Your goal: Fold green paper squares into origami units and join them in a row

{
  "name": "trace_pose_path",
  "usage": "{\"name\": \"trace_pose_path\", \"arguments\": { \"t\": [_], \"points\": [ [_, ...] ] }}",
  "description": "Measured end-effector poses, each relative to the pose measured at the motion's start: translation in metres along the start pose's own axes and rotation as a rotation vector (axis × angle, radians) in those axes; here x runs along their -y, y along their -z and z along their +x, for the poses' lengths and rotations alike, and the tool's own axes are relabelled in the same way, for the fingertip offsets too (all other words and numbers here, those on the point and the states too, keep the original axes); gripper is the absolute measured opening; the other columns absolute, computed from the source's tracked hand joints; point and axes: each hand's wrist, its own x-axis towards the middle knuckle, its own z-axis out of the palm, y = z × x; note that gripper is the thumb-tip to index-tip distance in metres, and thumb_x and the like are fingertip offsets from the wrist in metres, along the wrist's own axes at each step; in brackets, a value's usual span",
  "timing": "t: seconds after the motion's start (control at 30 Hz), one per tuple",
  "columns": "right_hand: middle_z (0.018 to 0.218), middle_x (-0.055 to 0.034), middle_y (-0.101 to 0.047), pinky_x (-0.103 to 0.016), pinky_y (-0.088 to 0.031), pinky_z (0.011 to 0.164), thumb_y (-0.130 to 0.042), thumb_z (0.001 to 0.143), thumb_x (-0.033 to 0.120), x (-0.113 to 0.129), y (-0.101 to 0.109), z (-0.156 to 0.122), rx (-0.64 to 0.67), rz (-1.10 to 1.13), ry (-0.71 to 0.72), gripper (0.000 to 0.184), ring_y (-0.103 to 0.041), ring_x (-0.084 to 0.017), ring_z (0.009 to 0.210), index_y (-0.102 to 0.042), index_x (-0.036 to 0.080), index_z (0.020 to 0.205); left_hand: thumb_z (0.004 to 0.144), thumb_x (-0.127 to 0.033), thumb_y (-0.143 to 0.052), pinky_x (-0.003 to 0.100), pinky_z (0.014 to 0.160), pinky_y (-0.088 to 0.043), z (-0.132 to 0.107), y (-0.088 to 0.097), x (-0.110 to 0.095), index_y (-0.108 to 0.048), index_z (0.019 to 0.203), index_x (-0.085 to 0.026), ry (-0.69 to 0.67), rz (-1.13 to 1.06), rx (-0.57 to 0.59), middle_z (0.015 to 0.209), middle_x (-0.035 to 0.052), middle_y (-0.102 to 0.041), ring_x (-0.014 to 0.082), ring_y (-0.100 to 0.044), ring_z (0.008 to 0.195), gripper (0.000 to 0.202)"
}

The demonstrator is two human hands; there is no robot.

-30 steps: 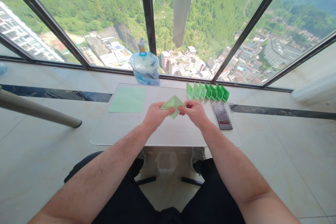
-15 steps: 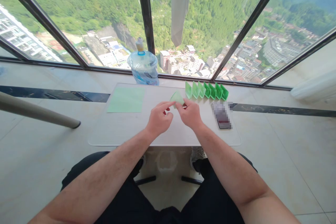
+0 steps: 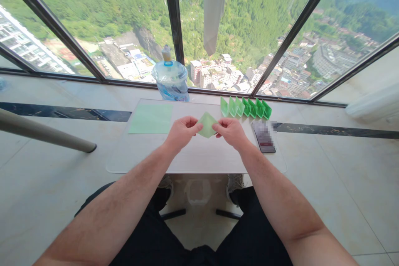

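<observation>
I take this for a room in a home, seemingly high up in a tall building. Through my camera I see wide windows (image 3: 124, 12) looking steeply down on rooftops (image 3: 215, 75) and a wooded hillside (image 3: 258, 16). A thin white curtain (image 3: 215, 8) hangs by the glass, pale tiles (image 3: 330, 183) with a dark marbled strip (image 3: 327, 132) cover the floor, and a big water bottle (image 3: 171, 80) stands just behind a low table (image 3: 132, 151).

Held green paper (image 3: 207, 124), table (image 3: 212, 156), phone (image 3: 265, 138)
</observation>
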Motion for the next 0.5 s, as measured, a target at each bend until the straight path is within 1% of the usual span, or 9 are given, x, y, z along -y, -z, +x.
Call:
{"name": "trace_pose_path", "arguments": {
  "t": [0.1, 0.2, 0.27, 0.37, 0.43, 0.5],
  "points": [
    [0.059, 0.0019, -0.059, -0.024, -0.046, 0.05, -0.074, 0.072, 0.044, 0.001, -0.003, -0.002, 0.017, -0.078, 0.002, 0.029, -0.056, -0.012, 0.054, -0.065, 0.016, 0.068, 0.068, -0.042, -0.078, 0.025, 0.057, -0.04, 0.0, -0.001, 0.002, -0.065, 0.075, -0.016, 0.002, 0.058, 0.045, 0.068, -0.0009, -0.064, 0.0126, -0.054, 0.062, 0.03],
    [0.055, 0.0057, -0.05, -0.023, -0.039, 0.046, -0.074, 0.071, 0.042, 0.0, -0.008, -0.004, 0.045, -0.124, 0.003, 0.029, -0.047, -0.009, 0.051, -0.059, 0.018, 0.064, 0.067, -0.04, -0.078, 0.023, 0.055, -0.035, 0.0, -0.003, 0.002, -0.064, 0.07, -0.016, -0.023, 0.139, 0.032, 0.062, -0.0029, -0.06, 0.0111, -0.05, 0.059, 0.028],
    [0.053, 0.0069, -0.045, -0.023, -0.034, 0.045, -0.071, 0.072, 0.039, -0.002, -0.011, -0.005, 0.05, -0.141, 0.003, 0.028, -0.042, -0.009, 0.05, -0.055, 0.019, 0.063, 0.068, -0.04, -0.077, 0.023, 0.055, -0.034, -0.001, -0.004, 0.0, -0.063, 0.069, -0.016, -0.036, 0.15, 0.029, 0.061, -0.0032, -0.059, 0.0107, -0.049, 0.058, 0.027],
    [0.054, 0.0068, -0.045, -0.023, -0.032, 0.045, -0.067, 0.074, 0.037, -0.004, -0.012, -0.003, 0.017, -0.15, 0.023, 0.024, -0.042, -0.009, 0.05, -0.055, 0.019, 0.063, 0.071, -0.04, -0.073, 0.024, 0.056, -0.038, -0.002, -0.003, -0.003, -0.065, 0.072, -0.016, -0.02, 0.12, 0.061, 0.062, -0.0026, -0.06, 0.0114, -0.051, 0.059, 0.025],
    [0.055, 0.0064, -0.048, -0.023, -0.034, 0.047, -0.065, 0.074, 0.036, -0.004, -0.012, -0.003, 0.0, -0.141, 0.038, 0.022, -0.045, -0.009, 0.051, -0.055, 0.019, 0.064, 0.071, -0.037, -0.072, 0.024, 0.056, -0.039, -0.002, -0.001, -0.004, -0.066, 0.075, -0.016, -0.001, 0.098, 0.084, 0.062, -0.0023, -0.061, 0.0118, -0.053, 0.058, 0.022],
    [0.058, 0.0057, -0.052, -0.024, -0.037, 0.049, -0.065, 0.074, 0.035, -0.003, -0.012, -0.003, 0.017, -0.12, 0.041, 0.019, -0.048, -0.01, 0.052, -0.057, 0.019, 0.067, 0.07, -0.034, -0.071, 0.023, 0.055, -0.037, -0.002, 0.001, -0.004, -0.067, 0.075, -0.016, -0.002, 0.099, 0.072, 0.06, -0.0028, -0.06, 0.0113, -0.051, 0.057, 0.019]
  ]
}}
